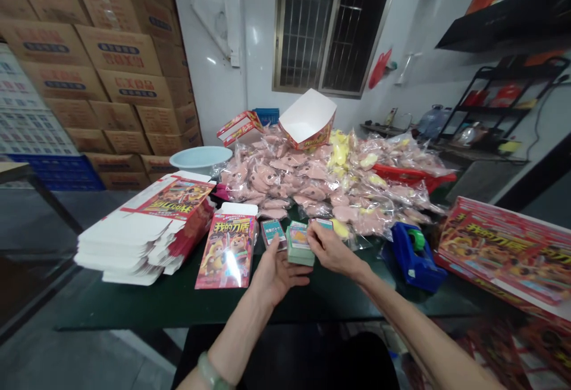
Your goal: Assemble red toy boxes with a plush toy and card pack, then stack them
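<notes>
A stack of green-edged cards [300, 248] stands on the dark green table right in front of me. My left hand [282, 272] lies palm up at its near left side, fingers stretched out and loosely apart, the thumb by a second pile of cards [273, 232]. Over the stack's right edge, my right hand [329, 247] is closed in a pinch at a card; the fingertips are partly hidden. Behind that hand a third pile of cards [324, 223] shows in part. A printed red box [228, 250], lying flat with a white flap, is to the left.
Folded cartons [129, 235] are piled at left. Bagged pink plush pieces [285, 176] heap across the back, with an open carton [307, 119] on top. A blue tape dispenser [417, 259] and red printed boxes [508, 253] stand at right. A pale blue basin [200, 157] sits behind.
</notes>
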### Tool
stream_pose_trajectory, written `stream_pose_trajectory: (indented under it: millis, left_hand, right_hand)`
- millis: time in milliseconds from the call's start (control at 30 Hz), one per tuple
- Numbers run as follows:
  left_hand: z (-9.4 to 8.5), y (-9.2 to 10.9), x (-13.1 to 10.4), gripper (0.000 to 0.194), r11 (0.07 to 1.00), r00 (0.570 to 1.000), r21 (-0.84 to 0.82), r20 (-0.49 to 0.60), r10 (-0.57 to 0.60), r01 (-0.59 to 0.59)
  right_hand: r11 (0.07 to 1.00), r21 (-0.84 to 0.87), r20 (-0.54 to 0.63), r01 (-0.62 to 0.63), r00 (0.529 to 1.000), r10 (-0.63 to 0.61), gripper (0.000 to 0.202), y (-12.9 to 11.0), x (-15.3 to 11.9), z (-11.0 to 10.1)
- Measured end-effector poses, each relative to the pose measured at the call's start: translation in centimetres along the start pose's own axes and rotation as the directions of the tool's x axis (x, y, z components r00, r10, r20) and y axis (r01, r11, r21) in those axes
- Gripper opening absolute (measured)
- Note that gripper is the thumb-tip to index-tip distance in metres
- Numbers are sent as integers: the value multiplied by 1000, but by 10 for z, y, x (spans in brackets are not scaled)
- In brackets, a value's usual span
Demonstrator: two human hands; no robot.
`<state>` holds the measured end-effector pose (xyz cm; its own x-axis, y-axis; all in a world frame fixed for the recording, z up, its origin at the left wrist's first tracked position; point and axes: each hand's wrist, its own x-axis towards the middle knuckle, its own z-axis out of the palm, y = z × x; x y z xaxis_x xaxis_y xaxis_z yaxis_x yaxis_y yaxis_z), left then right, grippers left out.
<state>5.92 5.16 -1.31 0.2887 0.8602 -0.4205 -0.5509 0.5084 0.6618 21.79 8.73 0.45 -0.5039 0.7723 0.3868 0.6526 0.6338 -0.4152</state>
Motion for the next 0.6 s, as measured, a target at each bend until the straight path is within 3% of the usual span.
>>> stream_pose_trajectory:
  millis: [133, 233, 333, 500, 600]
  left_hand:
    - [-1, -9, -10, 29, 999, 1000, -39, 5, 9, -8]
    - [5, -18, -16, 15, 988, 989, -50, -44, 142, -144]
    - [10, -17, -19, 19, 955, 952, -32, -97, 292, -296]
    - [16, 22, -12, 28, 859, 845, 41, -163, 510, -511]
    - [22, 49, 5, 29, 839, 832, 153, -129, 540, -522]
  right_hand:
    - [982, -62, 67, 178, 983, -173, 11, -26, -29, -13]
    - [907, -305, 47, 290, 956, -290, 12, -44, -52, -11]
    - [862, -432, 1, 265, 956, -293, 16, -61, -78, -4]
    - [932, -279, -3, 234, 970, -244, 13, -76, -127, 17]
    - [978, -84, 103, 192, 978, -183, 12, -68, -156, 35]
